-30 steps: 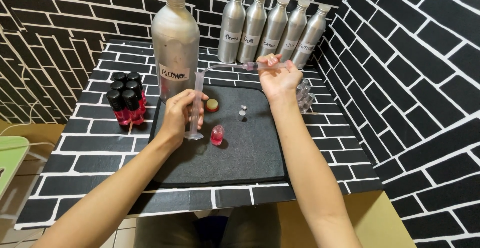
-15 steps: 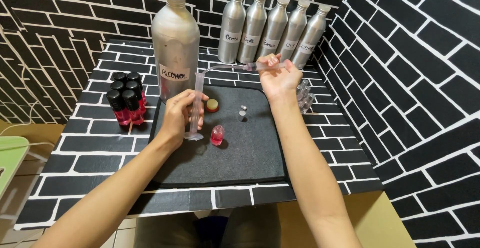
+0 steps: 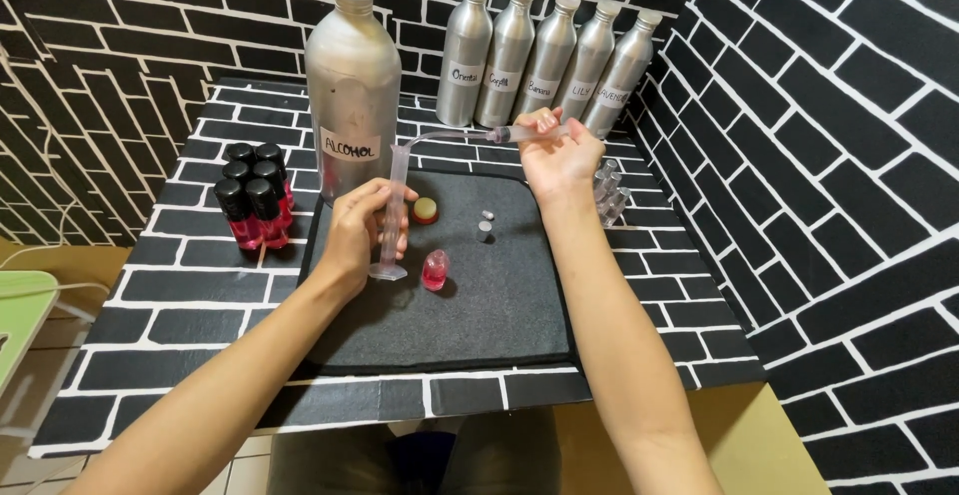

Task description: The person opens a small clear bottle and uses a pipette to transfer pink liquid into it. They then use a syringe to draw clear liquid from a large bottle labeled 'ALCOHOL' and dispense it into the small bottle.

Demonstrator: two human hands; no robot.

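Note:
My left hand [image 3: 360,227] grips a tall clear measuring cylinder [image 3: 392,217] that stands upright on the black mat [image 3: 499,305]. Above the mat's back edge, my right hand [image 3: 557,158] holds a syringe [image 3: 521,132] level. A thin tube [image 3: 440,135] arcs from the syringe tip down into the cylinder's mouth. Just right of the cylinder's foot stands a small open bottle of pink liquid [image 3: 434,269].
A large silver bottle [image 3: 353,85] stands open behind the cylinder. Several slim silver bottles [image 3: 544,55] line the back wall. Black-capped pink bottles [image 3: 252,198] cluster at left. An amber cap [image 3: 426,210], small metal parts [image 3: 484,226] and clear empty bottles [image 3: 609,190] lie nearby.

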